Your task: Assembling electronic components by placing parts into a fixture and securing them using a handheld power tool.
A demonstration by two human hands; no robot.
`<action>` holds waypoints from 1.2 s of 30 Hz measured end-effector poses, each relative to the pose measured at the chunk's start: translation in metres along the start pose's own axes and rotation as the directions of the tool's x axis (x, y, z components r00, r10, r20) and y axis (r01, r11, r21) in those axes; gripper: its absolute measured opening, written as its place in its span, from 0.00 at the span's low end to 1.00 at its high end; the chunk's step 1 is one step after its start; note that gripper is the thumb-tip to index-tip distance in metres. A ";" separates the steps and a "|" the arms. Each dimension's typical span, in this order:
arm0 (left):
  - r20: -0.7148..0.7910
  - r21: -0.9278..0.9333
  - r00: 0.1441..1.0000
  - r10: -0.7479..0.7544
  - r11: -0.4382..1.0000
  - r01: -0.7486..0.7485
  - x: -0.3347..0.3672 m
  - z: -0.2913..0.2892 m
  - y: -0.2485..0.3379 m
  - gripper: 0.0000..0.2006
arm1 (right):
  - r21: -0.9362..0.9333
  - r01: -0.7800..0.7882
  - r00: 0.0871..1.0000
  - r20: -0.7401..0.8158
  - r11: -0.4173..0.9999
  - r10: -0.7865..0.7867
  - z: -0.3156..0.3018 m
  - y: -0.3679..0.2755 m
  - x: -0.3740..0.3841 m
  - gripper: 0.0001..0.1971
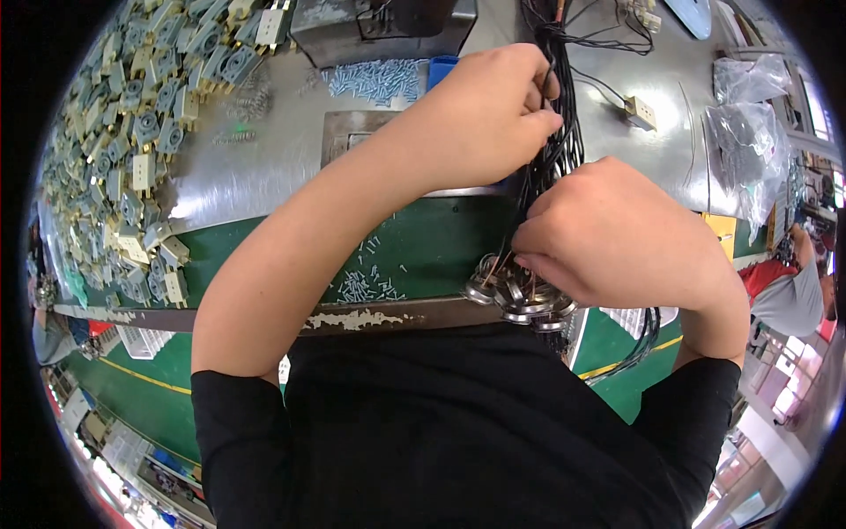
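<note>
A bundle of thin black wires (567,145) runs down the table to a cluster of round metal parts (531,307) at the front edge. Higher on the bundle, my left hand (502,115) is closed, with a black wire pinched between thumb and fingers. My right hand (608,238) is closed lower down, just above the metal parts. Its fingertips press together on the lower end of a black wire, partly hidden by the hand. Beyond the bundle, a small cream plug housing (641,113) lies joined to a black wire.
Grey and cream plug housings (132,141) are heaped at the left. Small screws (377,81) lie before a dark metal machine (383,31), more loose screws (361,286) near the front edge. Clear plastic bags (749,150) lie at right. Another person (784,295) is at far right.
</note>
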State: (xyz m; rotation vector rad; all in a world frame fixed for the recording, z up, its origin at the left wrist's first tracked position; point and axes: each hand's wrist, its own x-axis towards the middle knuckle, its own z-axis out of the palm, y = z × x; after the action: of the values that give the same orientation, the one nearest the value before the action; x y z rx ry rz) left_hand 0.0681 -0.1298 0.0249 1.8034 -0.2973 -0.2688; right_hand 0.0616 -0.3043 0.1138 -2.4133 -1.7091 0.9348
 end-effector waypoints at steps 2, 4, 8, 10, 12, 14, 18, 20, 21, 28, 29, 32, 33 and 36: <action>-0.026 0.039 1.000 0.017 0.999 -0.016 -0.001 0.000 -0.002 0.13 | -0.029 -0.020 0.995 0.096 0.999 0.023 -0.006 -0.004 0.009 0.08; -0.030 0.043 0.999 -0.032 0.999 0.033 -0.001 -0.002 0.005 0.13 | 0.064 -0.012 0.998 0.060 0.998 0.008 -0.006 -0.002 0.010 0.08; -0.041 0.094 0.998 0.055 0.994 -0.051 -0.002 0.000 -0.009 0.13 | 0.377 0.081 0.987 -0.158 0.923 -0.023 0.003 0.004 0.008 0.08; -0.019 0.041 0.999 0.043 0.998 -0.043 -0.004 0.000 -0.009 0.11 | 0.361 0.127 0.968 -0.248 0.924 -0.036 0.010 0.000 0.006 0.09; 0.002 0.012 1.000 0.023 1.000 -0.023 -0.005 -0.001 -0.008 0.11 | 0.282 0.252 0.896 -0.429 0.926 -0.113 0.018 0.003 0.004 0.08; 0.066 -0.034 0.997 -0.039 0.999 0.041 -0.005 0.002 -0.011 0.10 | 0.306 0.285 0.877 -0.466 0.908 -0.118 0.016 0.008 -0.003 0.08; 0.228 -0.288 0.959 -0.170 0.929 0.233 -0.009 0.000 0.011 0.11 | 0.284 0.415 0.750 -0.645 0.865 -0.148 0.038 0.022 -0.014 0.11; 0.245 -0.313 0.951 -0.187 0.913 0.260 -0.010 0.001 0.010 0.11 | 0.288 0.432 0.741 -0.654 0.855 -0.154 0.038 0.023 -0.020 0.11; 0.264 -0.336 0.941 -0.213 0.894 0.297 -0.012 0.000 0.012 0.11 | 0.287 0.426 0.741 -0.654 0.858 -0.149 0.035 0.022 -0.021 0.11; 0.208 -0.344 0.963 -0.170 0.909 0.235 -0.017 0.003 0.008 0.11 | 0.335 0.347 0.858 -0.489 0.876 -0.153 0.019 0.022 -0.030 0.09; 0.226 -0.364 0.956 -0.185 0.895 0.259 -0.017 0.004 0.010 0.11 | 0.339 0.342 0.857 -0.495 0.876 -0.143 0.015 0.022 -0.027 0.09; 0.231 -0.393 0.957 -0.177 0.882 0.258 -0.014 0.007 0.003 0.10 | 0.341 0.266 0.899 -0.426 0.901 -0.105 0.010 0.015 -0.016 0.11; 0.233 -0.428 0.957 -0.173 0.865 0.261 -0.012 0.005 0.003 0.10 | 0.338 0.261 0.897 -0.432 0.904 -0.097 0.011 0.016 -0.017 0.11; 0.228 -0.491 0.956 -0.184 0.826 0.276 -0.017 0.005 0.008 0.10 | 0.550 0.406 0.836 -0.546 0.730 -0.054 0.016 0.022 -0.023 0.11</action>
State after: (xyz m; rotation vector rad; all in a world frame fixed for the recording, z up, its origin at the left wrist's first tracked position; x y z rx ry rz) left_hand 0.0496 -0.1303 0.0319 1.2738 -0.1059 -0.6205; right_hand 0.0678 -0.3376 0.1026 -1.7068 -1.1880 0.6324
